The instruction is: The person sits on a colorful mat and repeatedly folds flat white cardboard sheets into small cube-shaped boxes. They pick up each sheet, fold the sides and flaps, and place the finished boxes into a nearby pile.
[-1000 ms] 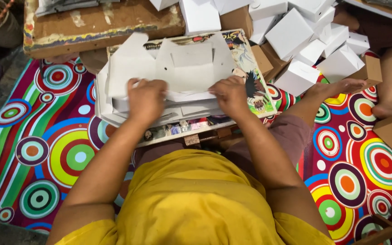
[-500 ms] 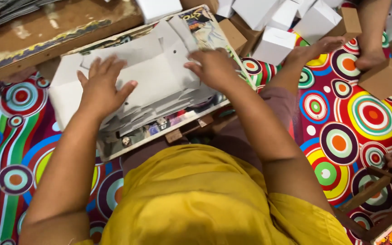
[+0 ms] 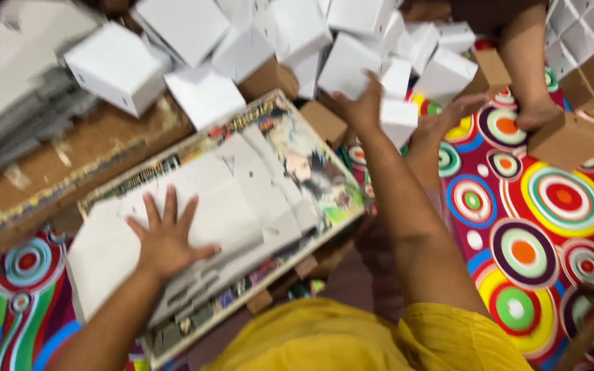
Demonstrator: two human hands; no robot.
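The stack of flat white card blanks lies on a printed board, tilted across the person's lap. The left hand rests flat on the stack, fingers spread, palm down; its grip is fully open and has hold of nothing, only pressing the top sheet. The right hand reaches past the far corner of the board to the pile of folded white boxes; its fingers are splayed against a box there, and blur hides whether the grip has closed on it. A small white box sits just right of that hand, beyond the board's corner. Left of the board runs a worn brown tabletop, with grey flat sheets stacked at its far left and more white boxes at its far edge. Under the board, the floor is covered by a mat of bright rings. Right of the board, another person's foot stands on the mat beside brown card boxes. The person wears a yellow top.
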